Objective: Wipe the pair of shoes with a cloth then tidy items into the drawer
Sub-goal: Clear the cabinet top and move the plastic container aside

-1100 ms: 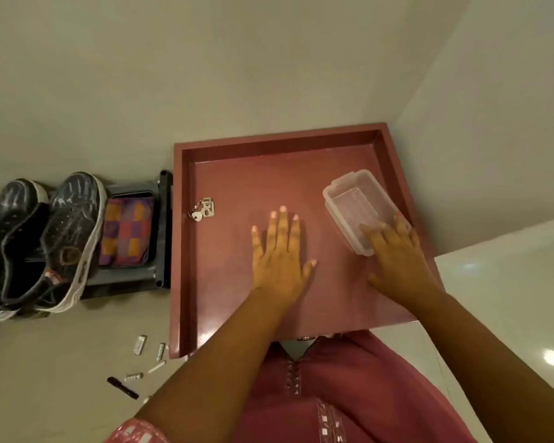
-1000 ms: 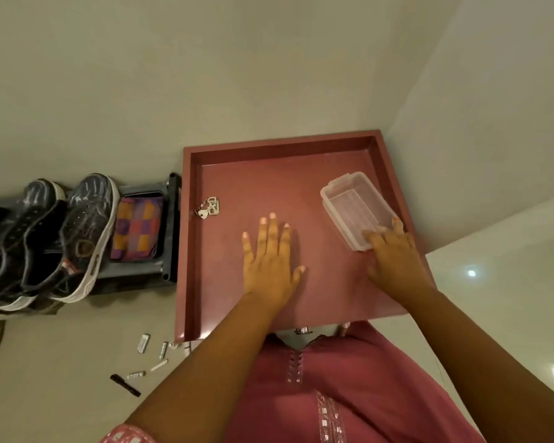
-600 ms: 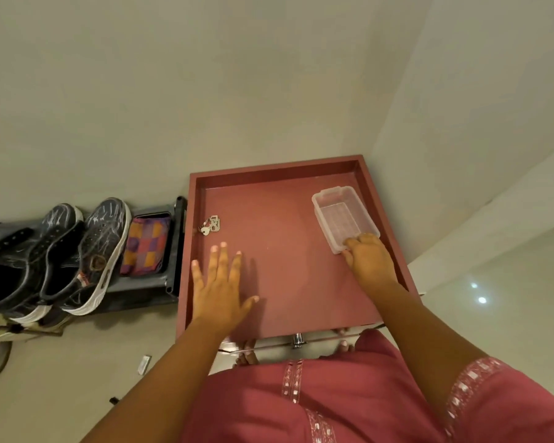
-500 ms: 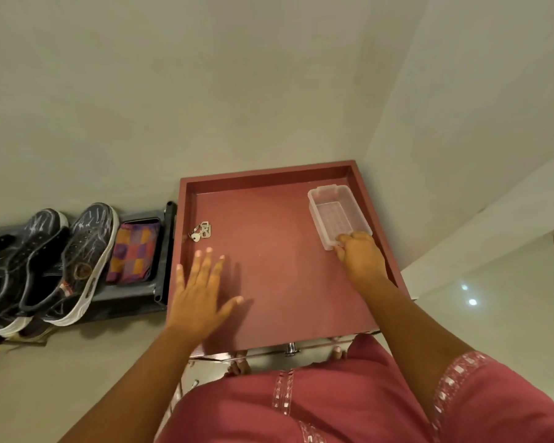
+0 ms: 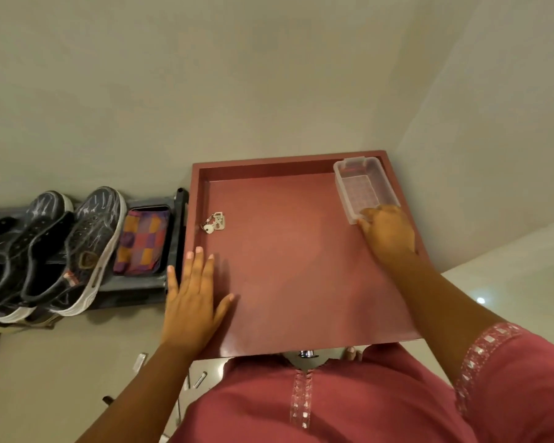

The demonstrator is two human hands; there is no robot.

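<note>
Now we have the clear plastic container [image 5: 363,187] in the far right corner of the red drawer [image 5: 301,266], at about 1 o'clock from the drawer's middle, with its long side along the right wall. Our right hand [image 5: 386,233] is at the container's near short end, the fingers bent over its rim; we cannot tell whether they pinch it or only push it. We judge that this box is light, thin and stiff, with smooth walls, so it slides easily on the drawer floor and could crack under a hard squeeze; the rim or the small lip at the short end seems the best place to take it. Our left hand [image 5: 192,298] is flat and spread, holding nothing, over the drawer's left wall at about 8 o'clock. The keys [image 5: 214,222] lie at 10 o'clock; they are small, hard metal, best picked by the ring. The shoes [image 5: 61,247] and the folded chequered cloth [image 5: 141,241] sit on the grey rack [image 5: 173,282] at 9 o'clock, outside the drawer; the cloth looks soft and limp.
</note>
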